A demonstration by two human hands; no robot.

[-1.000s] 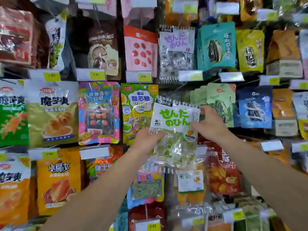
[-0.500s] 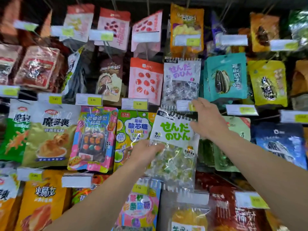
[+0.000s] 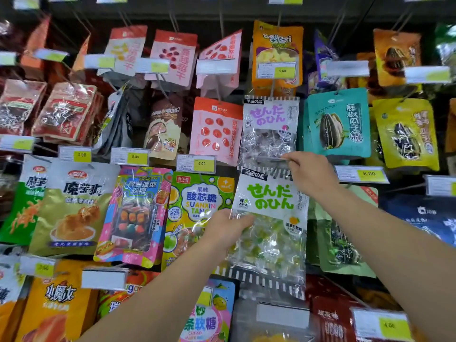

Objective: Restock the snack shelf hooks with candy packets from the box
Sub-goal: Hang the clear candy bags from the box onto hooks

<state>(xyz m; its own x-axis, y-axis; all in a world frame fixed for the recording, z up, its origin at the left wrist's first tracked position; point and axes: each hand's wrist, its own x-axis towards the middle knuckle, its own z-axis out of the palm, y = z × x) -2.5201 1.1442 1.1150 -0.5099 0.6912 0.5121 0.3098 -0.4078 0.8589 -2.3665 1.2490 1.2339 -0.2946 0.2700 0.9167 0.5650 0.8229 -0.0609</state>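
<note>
Pinching the top right edge of the green-lettered candy packet [image 3: 269,218] with the curled fingers of the right hand [image 3: 312,175], fingertips [image 3: 287,157] reaching up to a clear tag holder at the foot of the purple-lettered candy packet [image 3: 270,130]. Gripping the same packet's left edge, about halfway down, with the left hand [image 3: 225,229], thumb lying over the clear front and the other fingers hidden behind. Holding the packet upright and slightly tilted in front of the hook wall, directly under the purple-lettered one and just right of the green sour-candy bag [image 3: 197,213]. Overlapping a striped packet bottom below and a pale green seed bag [image 3: 345,243] to the right. Hanging further out: a teal sunflower-seed bag [image 3: 338,123] above right, a pink bag with red fruit [image 3: 214,130] above left, and yellow price tags [image 3: 201,163] along the rails.
</note>
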